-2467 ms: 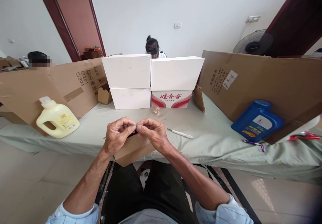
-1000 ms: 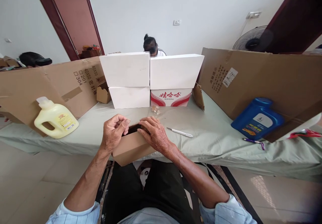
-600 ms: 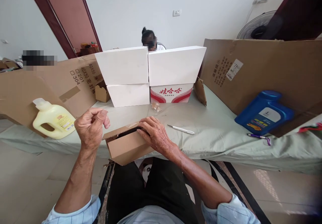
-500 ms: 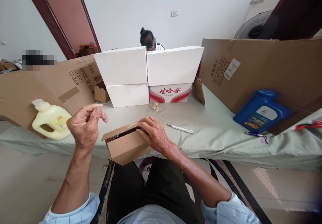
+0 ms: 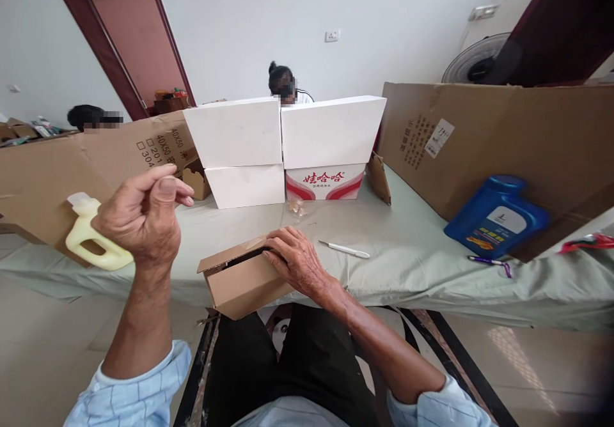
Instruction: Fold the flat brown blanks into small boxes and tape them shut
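Observation:
A small brown cardboard box (image 5: 252, 285) rests tilted at the table's front edge, with a dark gap along its top. My right hand (image 5: 296, 257) is closed over the box's right end, fingers on the upper edge by the gap. Up and to the left of the box, my left hand (image 5: 146, 216) is raised in the air, thumb and forefinger pinched together. Whatever may be between those fingertips is too small to make out. A white-handled craft knife (image 5: 348, 250) lies on the cloth to the right of my right hand.
White boxes (image 5: 330, 130) stand stacked at the back, a small clear plastic bag (image 5: 297, 207) before them. Large cartons (image 5: 518, 139) flank the table. A pale yellow jug (image 5: 91, 238) is left; a blue bottle (image 5: 496, 216) and a purple pen (image 5: 489, 261) are right. Another person sits beyond.
My left hand has risen and shifted left, away from the box, still pinched. My right hand keeps its hold on the box. The whole view has tilted slightly.

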### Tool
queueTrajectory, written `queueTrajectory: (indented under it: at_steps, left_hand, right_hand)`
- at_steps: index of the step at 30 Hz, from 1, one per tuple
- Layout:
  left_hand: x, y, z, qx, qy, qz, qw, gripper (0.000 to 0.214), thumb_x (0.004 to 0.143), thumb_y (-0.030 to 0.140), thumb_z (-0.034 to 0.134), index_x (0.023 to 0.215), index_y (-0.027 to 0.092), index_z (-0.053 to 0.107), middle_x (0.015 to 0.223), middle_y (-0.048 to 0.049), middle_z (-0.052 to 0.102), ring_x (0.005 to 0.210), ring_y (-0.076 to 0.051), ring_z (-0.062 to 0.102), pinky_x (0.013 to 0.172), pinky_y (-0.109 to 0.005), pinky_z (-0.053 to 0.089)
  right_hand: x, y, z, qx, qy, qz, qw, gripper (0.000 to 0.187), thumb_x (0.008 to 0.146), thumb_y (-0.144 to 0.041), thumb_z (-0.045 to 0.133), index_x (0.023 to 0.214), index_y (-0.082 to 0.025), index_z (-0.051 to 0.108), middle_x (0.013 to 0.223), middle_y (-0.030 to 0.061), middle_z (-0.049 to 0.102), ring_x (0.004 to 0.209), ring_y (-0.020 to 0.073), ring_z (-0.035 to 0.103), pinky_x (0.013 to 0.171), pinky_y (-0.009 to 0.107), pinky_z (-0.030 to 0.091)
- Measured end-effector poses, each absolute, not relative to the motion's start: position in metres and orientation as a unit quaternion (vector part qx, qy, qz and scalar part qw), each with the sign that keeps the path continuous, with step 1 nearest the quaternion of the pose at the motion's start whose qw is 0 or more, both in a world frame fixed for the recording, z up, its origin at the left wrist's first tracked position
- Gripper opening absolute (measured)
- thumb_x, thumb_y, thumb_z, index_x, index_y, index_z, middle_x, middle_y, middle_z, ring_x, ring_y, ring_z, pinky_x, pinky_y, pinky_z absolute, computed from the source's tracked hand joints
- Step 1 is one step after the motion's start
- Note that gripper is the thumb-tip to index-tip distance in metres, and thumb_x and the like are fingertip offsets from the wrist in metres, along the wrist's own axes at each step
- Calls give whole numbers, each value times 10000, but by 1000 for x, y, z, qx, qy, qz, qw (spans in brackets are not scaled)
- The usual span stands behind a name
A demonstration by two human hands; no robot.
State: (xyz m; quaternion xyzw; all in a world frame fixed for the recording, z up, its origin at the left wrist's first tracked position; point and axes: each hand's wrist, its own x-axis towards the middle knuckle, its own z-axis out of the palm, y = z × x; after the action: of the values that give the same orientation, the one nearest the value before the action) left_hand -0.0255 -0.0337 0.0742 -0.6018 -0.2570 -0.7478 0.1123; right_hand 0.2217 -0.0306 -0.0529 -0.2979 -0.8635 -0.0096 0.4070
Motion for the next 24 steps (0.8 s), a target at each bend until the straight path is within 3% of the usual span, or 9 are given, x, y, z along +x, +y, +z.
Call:
queueTrajectory:
  at_steps: [4, 6, 9, 12, 14, 17, 19, 22, 24]
  left_hand:
    - [-19, 21, 73, -742, -329, -566, 147, 309, 1028, 184, 632, 1287, 240, 790, 1252, -79, 808, 1184, -244, 759, 1080, -446, 608]
    - [-21, 46, 67, -804, -391, -430, 122, 320, 972, 139, 614, 1214, 205, 813, 1373, -128, 777, 1326, -306, 708, 1164, -497, 553]
    - [-30, 62, 51, -814, -468, -330, 95, 165, 955, 231, 673, 971, 188, 832, 1048, -138, 839, 1078, -346, 785, 1023, -510, 609]
    - [-42, 55, 33, -799, -490, -334, 94, 282, 1041, 292, 561, 1025, 181, 819, 891, -116, 810, 907, -311, 785, 906, -470, 632]
    - [-48, 47, 23, -800, -486, -339, 98, 358, 1037, 220, 491, 1233, 167, 786, 1200, -153, 813, 1122, -310, 776, 990, -462, 621]
    - [-55, 42, 13, -799, -484, -340, 110, 508, 967, 193, 570, 1460, 148, 679, 1657, -181, 575, 1467, -343, 616, 1157, -481, 550]
    - [-60, 44, 10, -781, -513, -338, 110, 447, 960, 266, 641, 1386, 164, 730, 1565, -181, 658, 1393, -365, 667, 1112, -485, 570]
    - [-64, 49, 9, -750, -559, -341, 95, 268, 1009, 346, 610, 1038, 191, 827, 1039, -143, 830, 1019, -341, 786, 935, -462, 613]
    - [-66, 50, 9, -752, -555, -345, 85, 324, 1023, 267, 515, 1028, 194, 830, 1034, -131, 832, 971, -300, 791, 917, -427, 617]
  right_hand:
    - [222, -31, -51, -295, -865, -7, 406, 211, 1181, -314, 518, 1154, -215, 702, 1189, 110, 742, 1053, 257, 618, 932, 410, 487]
    - [222, -31, -51, -295, -864, -7, 408, 199, 1177, -301, 523, 1156, -216, 701, 1194, 110, 739, 1053, 257, 618, 939, 407, 493]
    - [223, -31, -51, -290, -864, -10, 410, 182, 1172, -284, 530, 1154, -218, 698, 1187, 108, 737, 1052, 258, 622, 936, 405, 498]
    - [223, -30, -51, -284, -864, -13, 416, 166, 1171, -276, 535, 1164, -218, 691, 1183, 105, 738, 1047, 258, 624, 918, 402, 502]
    - [223, -29, -51, -281, -864, -13, 416, 162, 1171, -277, 536, 1181, -219, 687, 1192, 104, 739, 1048, 260, 623, 912, 404, 504]
    - [223, -29, -50, -282, -866, -13, 413, 169, 1172, -280, 531, 1188, -215, 686, 1198, 108, 738, 1046, 262, 622, 913, 413, 509]
    - [223, -29, -50, -284, -866, -12, 411, 173, 1172, -278, 528, 1180, -211, 688, 1197, 113, 735, 1045, 262, 623, 920, 418, 513]
    - [223, -30, -50, -286, -867, -12, 408, 166, 1169, -271, 532, 1169, -211, 686, 1193, 113, 733, 1043, 260, 625, 928, 419, 515]
    - [223, -30, -50, -285, -867, -14, 409, 160, 1168, -266, 535, 1166, -210, 686, 1190, 110, 735, 1038, 258, 623, 924, 415, 514]
